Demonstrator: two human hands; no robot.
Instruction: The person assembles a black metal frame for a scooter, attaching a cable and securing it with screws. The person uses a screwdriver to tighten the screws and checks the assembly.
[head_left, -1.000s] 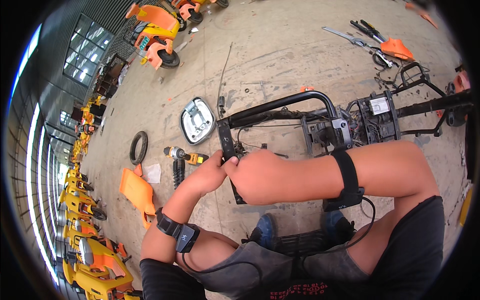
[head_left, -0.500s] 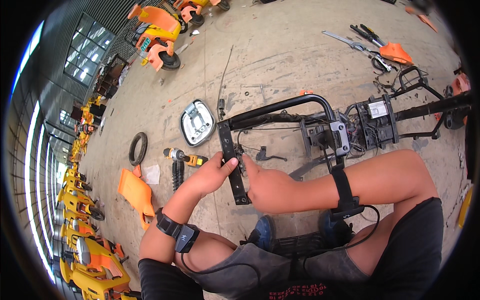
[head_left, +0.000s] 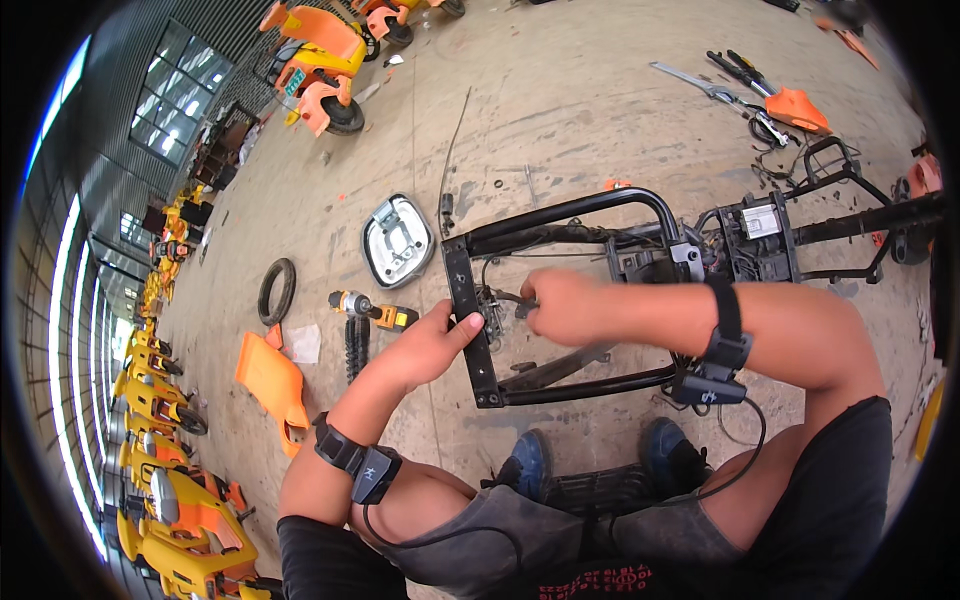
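Observation:
A black tubular scooter frame stands in front of me, with a flat drilled crossbar at its left end. My left hand is closed round the middle of that crossbar, thumb on top. Just inside the bar sits a small metal mechanism, partly hidden. My right hand is closed to the right of it, inside the frame opening. Something dark shows at its fingertips; I cannot make out whether it is held or lies on the floor behind.
On the floor to the left lie a cordless impact wrench, a black coil spring, a tyre and an orange panel. A white-lined tray-like cover lies beyond the crossbar. Yellow scooters line the left side.
My right hand has moved from beside the crossbar rightward and slightly up, uncovering the mechanism and the near frame tube. The left hand keeps its hold on the crossbar.

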